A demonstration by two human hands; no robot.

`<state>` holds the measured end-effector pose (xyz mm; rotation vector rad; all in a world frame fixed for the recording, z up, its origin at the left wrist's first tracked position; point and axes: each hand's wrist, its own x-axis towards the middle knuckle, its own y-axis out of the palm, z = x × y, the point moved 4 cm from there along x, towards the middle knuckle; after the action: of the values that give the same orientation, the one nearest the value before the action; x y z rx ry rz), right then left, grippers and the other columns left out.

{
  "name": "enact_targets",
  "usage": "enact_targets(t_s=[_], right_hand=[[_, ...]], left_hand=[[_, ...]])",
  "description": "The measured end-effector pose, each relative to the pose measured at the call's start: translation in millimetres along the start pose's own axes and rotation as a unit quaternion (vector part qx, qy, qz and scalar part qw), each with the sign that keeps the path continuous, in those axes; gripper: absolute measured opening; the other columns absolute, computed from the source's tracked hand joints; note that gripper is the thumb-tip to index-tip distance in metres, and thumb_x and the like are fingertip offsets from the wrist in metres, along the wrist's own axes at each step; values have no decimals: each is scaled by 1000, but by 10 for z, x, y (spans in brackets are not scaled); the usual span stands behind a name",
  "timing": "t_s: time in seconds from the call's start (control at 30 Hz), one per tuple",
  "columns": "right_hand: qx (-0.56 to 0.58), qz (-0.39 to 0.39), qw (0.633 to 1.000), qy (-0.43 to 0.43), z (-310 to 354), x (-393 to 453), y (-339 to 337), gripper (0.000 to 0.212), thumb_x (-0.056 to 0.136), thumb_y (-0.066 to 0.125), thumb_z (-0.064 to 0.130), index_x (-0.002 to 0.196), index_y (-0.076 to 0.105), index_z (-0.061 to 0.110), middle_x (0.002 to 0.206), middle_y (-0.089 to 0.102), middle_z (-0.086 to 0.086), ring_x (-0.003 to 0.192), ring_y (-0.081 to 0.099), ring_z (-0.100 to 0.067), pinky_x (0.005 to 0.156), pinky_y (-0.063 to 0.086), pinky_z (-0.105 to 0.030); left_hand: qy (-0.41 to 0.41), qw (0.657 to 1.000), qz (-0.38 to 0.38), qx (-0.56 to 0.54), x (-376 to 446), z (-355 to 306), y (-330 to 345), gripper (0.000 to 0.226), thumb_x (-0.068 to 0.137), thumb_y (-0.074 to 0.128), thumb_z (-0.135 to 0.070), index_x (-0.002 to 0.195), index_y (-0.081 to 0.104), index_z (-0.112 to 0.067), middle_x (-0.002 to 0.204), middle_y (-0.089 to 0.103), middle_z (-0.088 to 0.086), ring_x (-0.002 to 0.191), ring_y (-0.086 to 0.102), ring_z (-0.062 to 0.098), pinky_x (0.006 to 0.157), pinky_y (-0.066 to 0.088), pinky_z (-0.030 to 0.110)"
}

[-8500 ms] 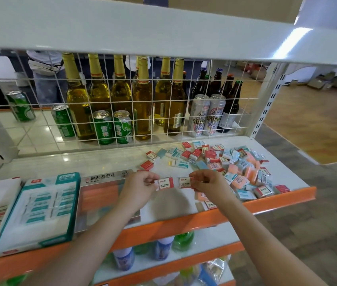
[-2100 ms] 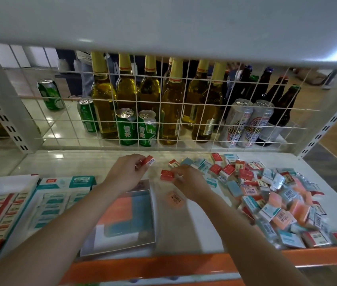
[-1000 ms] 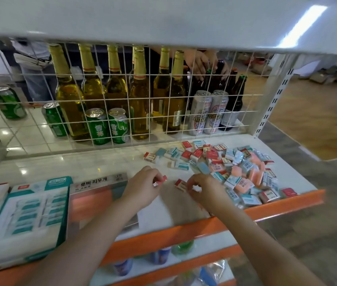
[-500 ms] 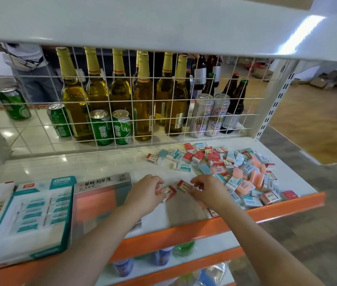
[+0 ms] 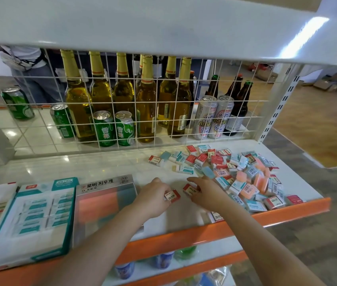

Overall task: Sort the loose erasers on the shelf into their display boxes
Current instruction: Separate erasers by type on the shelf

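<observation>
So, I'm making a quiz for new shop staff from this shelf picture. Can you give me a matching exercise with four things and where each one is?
Things:
1. red eraser
2. teal display box
3. green cans
4. loose eraser pile

Places:
A. behind the wire grid
B. on the right part of the shelf
C. near the shelf's left end
D. pinched in the left hand

Pairs: 1-D, 2-C, 3-A, 4-B
</observation>
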<state>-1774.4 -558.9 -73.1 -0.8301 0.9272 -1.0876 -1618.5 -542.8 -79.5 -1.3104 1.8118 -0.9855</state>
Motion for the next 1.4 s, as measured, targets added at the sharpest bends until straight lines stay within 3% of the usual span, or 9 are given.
enact_targets(t_s=[0.43,0.6,0.67,0.73,0.87,0.97,1.07,1.17,1.4], right_hand=[[103,-55,993,-7,39,17,-143,20,79,64,7,92,51,14,91,57,-1,68,47,-5,56,39,-16],[128,-98,987,-17,27,-42,-186,26,79,66,11,104,60,16,100,55,-3,75,54,-13,58,37,-15],[139,-113,983,-28,27,-77,-218,9,80,68,16,86,63,20,83,56,3,70,52,-10,58,35,-17],[167,-136,976,-32,16,-112,-249,17,79,70,17,70,57,23,66,51,4,60,45,-9,54,34,-20],[265,-165,950,-12,-30,-185,-320,5,82,68,12,84,68,7,67,57,-13,64,54,-20,66,47,-34],[318,-158,935,-4,-33,-233,-331,16,85,65,11,99,69,5,77,67,-7,67,59,-13,73,53,-32],[357,-159,921,-1,-28,-274,-344,18,85,64,11,103,69,9,80,68,0,60,55,2,62,48,-13],[378,-132,916,5,-37,-304,-303,22,87,62,8,108,67,7,86,68,-3,68,59,-4,65,50,-10],[384,-82,919,20,-52,-382,-164,20,88,56,0,107,63,-1,75,65,-7,65,60,-13,66,54,-16]], left_hand=[[26,1000,-14,0,-129,-29,-38,22,88,55,-15,109,54,-14,114,52,4,103,49,19,80,36,25],[26,999,-46,-13,-157,-11,-32,21,88,53,-11,109,52,-14,115,52,2,105,48,18,84,37,24],[23,998,-51,-19,-167,-2,-36,21,89,52,-12,109,55,-14,114,52,2,105,49,17,85,38,24],[16,997,-66,-34,-171,3,-57,19,88,53,-12,105,59,-15,110,52,1,102,52,16,83,39,24],[-29,983,-116,-139,-166,33,-145,18,85,59,-9,101,64,-15,92,53,-7,80,51,7,63,37,13],[-73,956,-132,-253,-161,74,-217,14,82,66,-7,94,64,-15,83,59,-7,73,53,2,59,41,6],[-97,923,-132,-349,-186,97,-251,14,82,66,-5,88,64,-17,86,66,3,82,63,18,77,53,30],[-102,913,-122,-376,-228,90,-248,15,83,64,0,91,64,-12,86,65,8,79,62,20,81,53,38],[-85,948,-115,-283,-264,100,-188,26,84,60,4,107,67,-4,92,63,5,70,51,0,55,39,1]])
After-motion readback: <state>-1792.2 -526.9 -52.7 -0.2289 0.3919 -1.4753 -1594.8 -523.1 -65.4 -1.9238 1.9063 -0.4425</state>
